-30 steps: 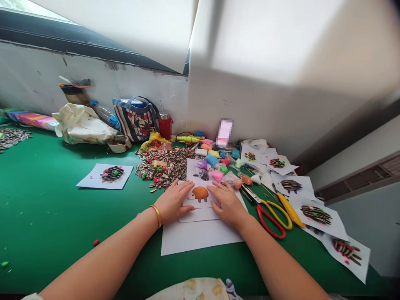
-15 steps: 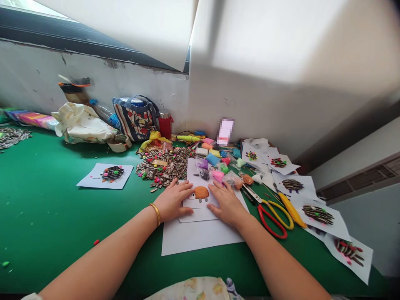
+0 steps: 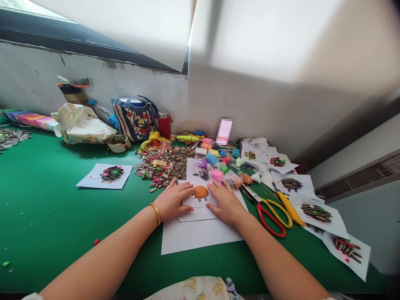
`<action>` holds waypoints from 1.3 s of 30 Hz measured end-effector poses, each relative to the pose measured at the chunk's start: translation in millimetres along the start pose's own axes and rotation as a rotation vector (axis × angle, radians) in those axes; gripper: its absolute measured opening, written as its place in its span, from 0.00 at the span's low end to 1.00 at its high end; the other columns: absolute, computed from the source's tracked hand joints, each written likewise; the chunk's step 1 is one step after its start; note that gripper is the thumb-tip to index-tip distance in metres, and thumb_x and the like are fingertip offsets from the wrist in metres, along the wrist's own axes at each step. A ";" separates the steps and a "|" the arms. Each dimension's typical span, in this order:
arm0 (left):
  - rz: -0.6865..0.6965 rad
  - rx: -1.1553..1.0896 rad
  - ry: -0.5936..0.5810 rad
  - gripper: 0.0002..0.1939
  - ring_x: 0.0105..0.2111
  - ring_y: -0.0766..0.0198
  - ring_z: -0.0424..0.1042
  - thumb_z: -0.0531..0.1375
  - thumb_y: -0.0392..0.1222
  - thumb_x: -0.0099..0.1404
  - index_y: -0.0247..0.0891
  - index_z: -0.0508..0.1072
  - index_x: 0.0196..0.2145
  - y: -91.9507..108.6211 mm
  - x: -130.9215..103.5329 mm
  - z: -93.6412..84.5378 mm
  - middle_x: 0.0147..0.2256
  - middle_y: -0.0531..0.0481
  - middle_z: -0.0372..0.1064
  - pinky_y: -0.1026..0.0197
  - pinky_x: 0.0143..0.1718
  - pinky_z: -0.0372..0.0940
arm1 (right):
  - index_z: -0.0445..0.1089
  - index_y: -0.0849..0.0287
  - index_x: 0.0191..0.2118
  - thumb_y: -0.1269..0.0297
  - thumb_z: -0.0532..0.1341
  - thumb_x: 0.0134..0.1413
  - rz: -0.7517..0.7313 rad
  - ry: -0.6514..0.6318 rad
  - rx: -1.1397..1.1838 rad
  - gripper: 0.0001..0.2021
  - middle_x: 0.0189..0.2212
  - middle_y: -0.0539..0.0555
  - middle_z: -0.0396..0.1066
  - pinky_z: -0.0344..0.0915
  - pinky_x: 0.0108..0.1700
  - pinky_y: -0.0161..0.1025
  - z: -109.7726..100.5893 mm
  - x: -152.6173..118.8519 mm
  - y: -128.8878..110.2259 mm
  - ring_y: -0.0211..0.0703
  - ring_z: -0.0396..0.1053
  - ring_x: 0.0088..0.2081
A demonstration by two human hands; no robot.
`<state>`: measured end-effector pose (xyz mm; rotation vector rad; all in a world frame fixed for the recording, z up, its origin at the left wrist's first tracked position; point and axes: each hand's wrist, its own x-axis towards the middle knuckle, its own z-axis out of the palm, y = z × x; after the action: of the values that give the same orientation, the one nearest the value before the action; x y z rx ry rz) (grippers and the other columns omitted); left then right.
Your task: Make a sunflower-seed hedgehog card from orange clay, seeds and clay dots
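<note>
A small white card (image 3: pixel 195 214) lies on a larger white sheet of paper (image 3: pixel 200 241). On the card is an orange hedgehog-like animal shape (image 3: pixel 200 191) with a pale face and grey feet. My left hand (image 3: pixel 175 200), with a gold bangle at the wrist, rests flat on the card's left side, fingers spread. My right hand (image 3: pixel 225 202) lies flat on its right side, fingers also apart. Neither hand holds anything. Just beyond the fingertips are a bag of black clay (image 3: pixel 203 173) and a bag of pink clay (image 3: pixel 217 175).
Sunflower seeds (image 3: pixel 168 162) are heaped behind my left hand. Scissors (image 3: pixel 270 214) and a yellow utility knife (image 3: pixel 290 208) lie right of my right hand. Seed-covered hedgehog cards (image 3: pixel 316 212) line the right edge; another hedgehog card (image 3: pixel 109 175) lies left. Bags (image 3: pixel 136 118) stand along the wall.
</note>
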<state>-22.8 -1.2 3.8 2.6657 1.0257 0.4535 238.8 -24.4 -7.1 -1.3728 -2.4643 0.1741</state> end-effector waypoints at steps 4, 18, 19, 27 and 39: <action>0.040 -0.025 0.004 0.24 0.61 0.52 0.59 0.60 0.50 0.63 0.47 0.67 0.56 1.5 0.1 -2.5 0.59 0.45 0.64 0.37 0.65 0.33 | 0.55 0.61 0.63 0.58 0.60 0.56 -0.009 0.006 0.004 0.31 0.60 0.63 0.61 0.40 0.66 0.61 0.5 -0.2 1.0 0.54 0.51 0.65; -0.011 0.026 0.064 0.21 0.58 0.56 0.63 0.56 0.48 0.66 0.42 0.68 0.55 -5.8 -2.2 -7.1 0.58 0.43 0.65 0.41 0.66 0.39 | 0.55 0.59 0.64 0.60 0.61 0.56 -0.045 0.002 0.054 0.31 0.60 0.62 0.62 0.38 0.66 0.61 3.6 0.4 5.9 0.52 0.51 0.65; -0.025 0.040 0.070 0.21 0.58 0.56 0.63 0.55 0.48 0.67 0.42 0.67 0.56 -4.9 -1.8 -6.5 0.58 0.43 0.64 0.41 0.65 0.41 | 0.55 0.59 0.64 0.61 0.61 0.56 -0.054 -0.002 0.060 0.31 0.60 0.62 0.62 0.37 0.66 0.61 3.6 0.7 6.0 0.52 0.51 0.65; -0.232 0.173 0.164 0.19 0.49 0.55 0.66 0.49 0.35 0.68 0.42 0.69 0.54 2.4 5.0 2.5 0.48 0.46 0.72 0.49 0.51 0.59 | 0.53 0.58 0.65 0.64 0.60 0.54 -0.093 -0.072 0.121 0.32 0.60 0.62 0.62 0.32 0.66 0.61 -0.9 3.6 4.2 0.52 0.50 0.66; -0.457 0.294 0.068 0.11 0.43 0.55 0.66 0.56 0.39 0.65 0.40 0.74 0.44 2.2 19.3 6.7 0.41 0.44 0.69 0.55 0.45 0.59 | 0.70 0.62 0.47 0.63 0.55 0.59 0.276 0.163 -0.179 0.14 0.41 0.60 0.73 0.60 0.52 0.46 -14.5 3.2 18.1 0.52 0.67 0.46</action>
<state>-5.3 9.6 2.2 2.5404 1.7848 0.3161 256.5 -12.7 2.6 -1.7268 -2.1945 -0.0971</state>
